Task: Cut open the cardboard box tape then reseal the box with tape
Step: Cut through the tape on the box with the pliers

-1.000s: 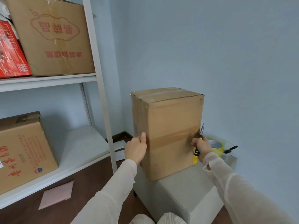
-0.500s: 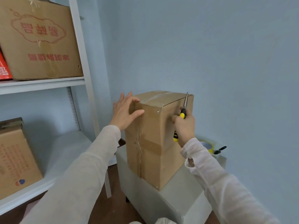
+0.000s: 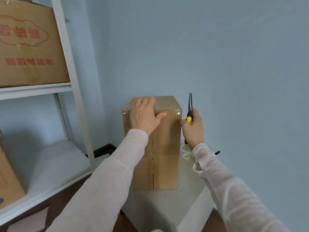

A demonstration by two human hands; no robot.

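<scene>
Cardboard box point(image 3: 164, 148) stands upright on end on a pale grey stool point(image 3: 168, 206) near the blue wall, its taped top face level and a vertical seam running down the near face; the left hand point(image 3: 144, 116) lies flat over the top front edge, fingers spread loosely across the glossy tape point(image 3: 163, 102) and thumb stretched along the near face, gripping nothing; the right hand point(image 3: 194, 129) sits just beside the box's right top corner, fingers curled tight round the yellow-and-black handle of a cutter point(image 3: 189, 109) whose thin blade points straight up, clear of the cardboard; the lower end of the handle shows below the wrist; behind the right forearm a roll of tape point(image 3: 186, 156) rests on the stool, mostly hidden by the sleeve and the box, and a black object point(image 3: 217, 152) pokes out past the sleeve, too little of it showing to name; to the left stands a white metal shelf unit point(image 3: 73, 91) holding a large printed carton point(image 3: 28, 47) above and another carton point(image 3: 8, 181) below, both cut off by the frame edge; a pink flat piece point(image 3: 28, 221) lies on the brown floor under the shelf.
</scene>
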